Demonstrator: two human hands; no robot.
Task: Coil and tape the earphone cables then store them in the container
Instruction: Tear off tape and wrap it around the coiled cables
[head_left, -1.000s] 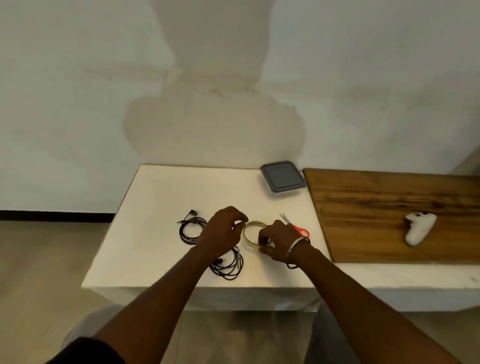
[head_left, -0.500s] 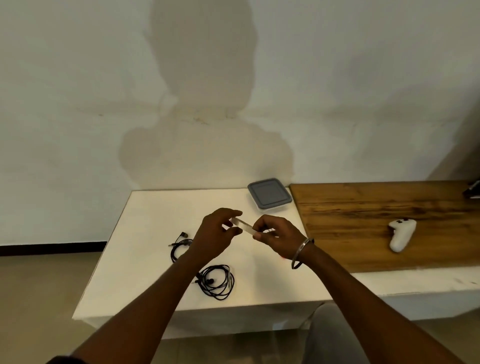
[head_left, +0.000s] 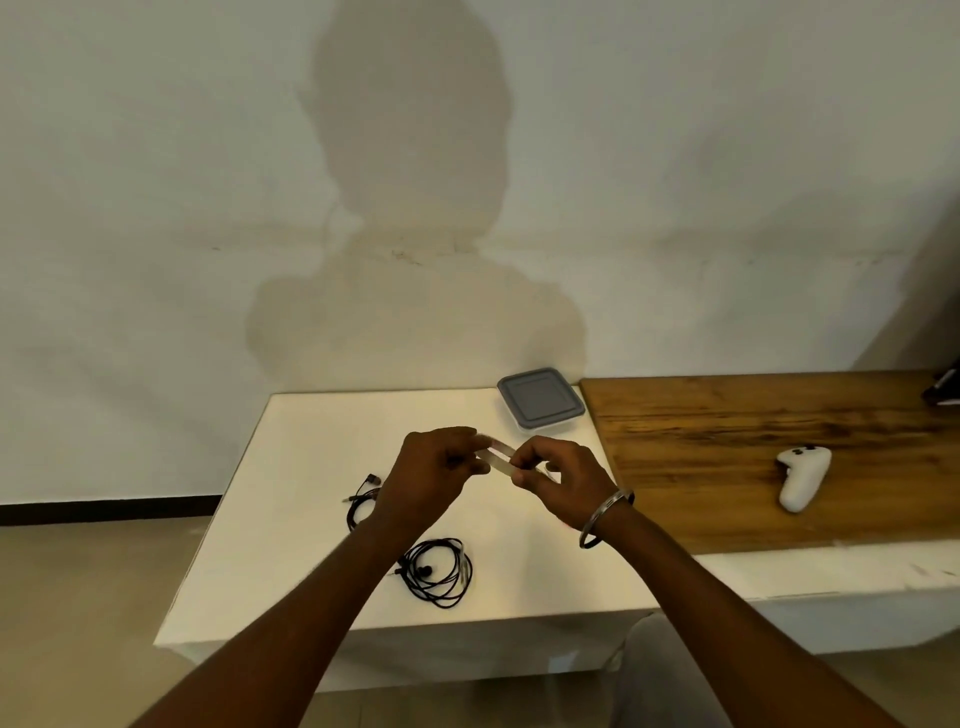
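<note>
Left hand (head_left: 434, 470): raised above the white table (head_left: 301, 519), fingers pinched on one side of the tape roll (head_left: 497, 457).
Right hand (head_left: 558, 486): pinching the roll's other side — bangle (head_left: 605, 519) at the wrist.
Coiled earphones (head_left: 439, 571): on the table below the forearms.
Second earphones (head_left: 361, 501): left, partly hidden.
Container (head_left: 540, 397): lid on — far edge.

grained wood board (head_left: 753, 457), matt white table (head_left: 311, 467)
</note>
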